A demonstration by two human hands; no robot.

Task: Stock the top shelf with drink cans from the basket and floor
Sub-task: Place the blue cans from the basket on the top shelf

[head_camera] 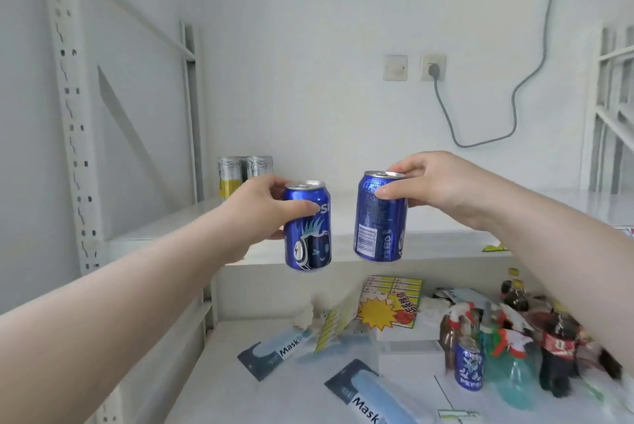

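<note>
Both cans upright, long axis vertical, pull-tab ends up.

Left can (307,224): blue, held in the air at the front edge of the top shelf (446,240), base lower than the edge. Label faces the camera; the letters "PSI" read beside the thumb, above a cartoon helmeted figure.

Right can (379,216): blue, just beside the left can but apart from it. Barcode and fine print face the camera; the print is too small to read.

Left hand (260,211): arm stretched forward, thumb across the can's front, fingers wrapped behind.

Right hand (435,183): arm stretched forward, gripping the upper part, thumb on the front, a fingertip on the top rim.

Two silver-and-yellow cans (245,173) stand upright at the shelf's back left.

Lower shelf: packets marked "Mask" (274,351), a small blue can reading "PEPSI" (468,367), and dark cola bottles (555,348).
</note>
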